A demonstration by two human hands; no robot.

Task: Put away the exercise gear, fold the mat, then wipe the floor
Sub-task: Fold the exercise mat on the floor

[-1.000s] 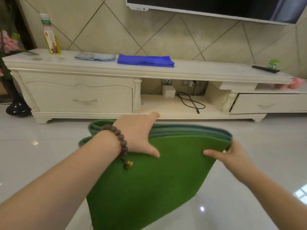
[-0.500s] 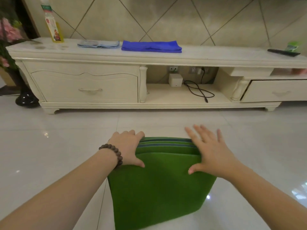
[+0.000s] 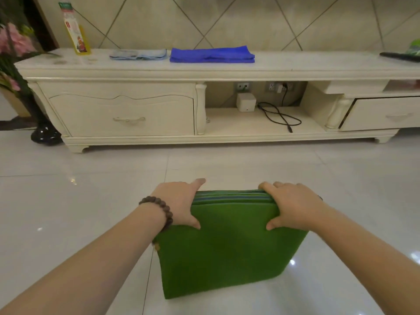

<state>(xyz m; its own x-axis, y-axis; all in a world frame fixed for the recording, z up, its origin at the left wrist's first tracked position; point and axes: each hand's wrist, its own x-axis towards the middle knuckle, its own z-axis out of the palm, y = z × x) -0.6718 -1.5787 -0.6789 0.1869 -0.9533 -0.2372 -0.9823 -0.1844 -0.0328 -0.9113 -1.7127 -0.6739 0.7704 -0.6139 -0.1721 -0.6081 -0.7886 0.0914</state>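
Gripping the top corners of a folded green exercise mat (image 3: 229, 251), the left hand (image 3: 179, 204) and right hand (image 3: 292, 206) each curl fingers over its layered edge, thumbs on the near face. The mat stands on the glossy tiled floor (image 3: 68, 201). Beyond, a cream TV cabinet (image 3: 127, 110) carries a folded blue cloth (image 3: 212, 55) and a bottle (image 3: 76, 30).

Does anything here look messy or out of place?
Mostly tidy. A black cable lies loose and unplugged on the cabinet's open shelf. Both hands, left hand and right hand, grip the neatly folded green mat.
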